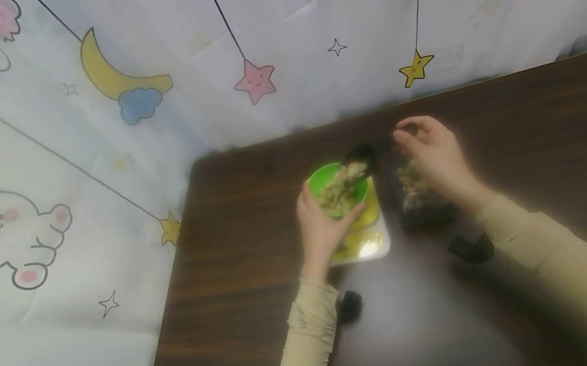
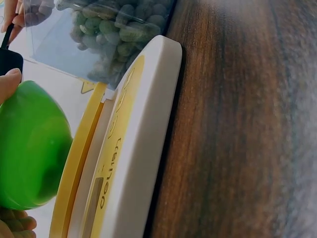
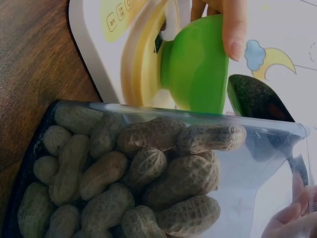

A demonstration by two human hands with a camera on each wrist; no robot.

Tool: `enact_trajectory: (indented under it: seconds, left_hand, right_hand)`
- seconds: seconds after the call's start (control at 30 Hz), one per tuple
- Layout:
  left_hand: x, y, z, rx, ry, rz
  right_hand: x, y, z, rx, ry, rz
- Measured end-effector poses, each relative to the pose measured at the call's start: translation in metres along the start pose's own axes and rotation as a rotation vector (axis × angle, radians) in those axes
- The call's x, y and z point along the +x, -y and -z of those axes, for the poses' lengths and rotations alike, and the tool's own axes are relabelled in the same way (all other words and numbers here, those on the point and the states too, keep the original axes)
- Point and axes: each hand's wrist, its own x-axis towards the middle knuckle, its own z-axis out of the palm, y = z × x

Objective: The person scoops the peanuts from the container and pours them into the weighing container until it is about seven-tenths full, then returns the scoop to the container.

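Green bowl (image 3: 198,69): at the yellow plate of the scale, peanuts (image 1: 336,198) inside; whether its foot rests fully there, I cannot tell.
Left hand (image 1: 324,229): wrapped around the bowl's side, thumb toward the near rim.
Right hand (image 1: 435,151): right of the bowl, pinching the scoop's thin handle.
Black scoop (image 3: 260,99): tilted at the bowl's rim, peanuts in it.
Scale (image 2: 148,114): beneath the bowl, on the desk (image 1: 252,215).
Clear box (image 3: 255,163): right of the bowl, holding more peanuts.
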Motion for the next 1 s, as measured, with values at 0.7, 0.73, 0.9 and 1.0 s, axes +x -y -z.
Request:
enact_trajectory:
  seconds: [0.7, 0.73, 0.9, 1.0]
  left_hand:
    - [-0.003, -0.003, 0.001, 0.008, 0.020, 0.013]
    - [-0.003, -0.004, 0.001, 0.012, 0.016, 0.008]
    - [-0.002, -0.008, 0.005, 0.043, -0.007, -0.008]
    - [-0.001, -0.012, 0.007, 0.054, -0.012, 0.001]
  right_hand:
    - [-0.003, 0.002, 0.000, -0.018, -0.010, -0.001]
    - [-0.003, 0.002, 0.001, -0.021, -0.014, -0.002]
    - [-0.002, 0.002, 0.002, -0.027, -0.019, -0.009]
    - [-0.002, 0.002, 0.002, -0.023, -0.022, -0.013]
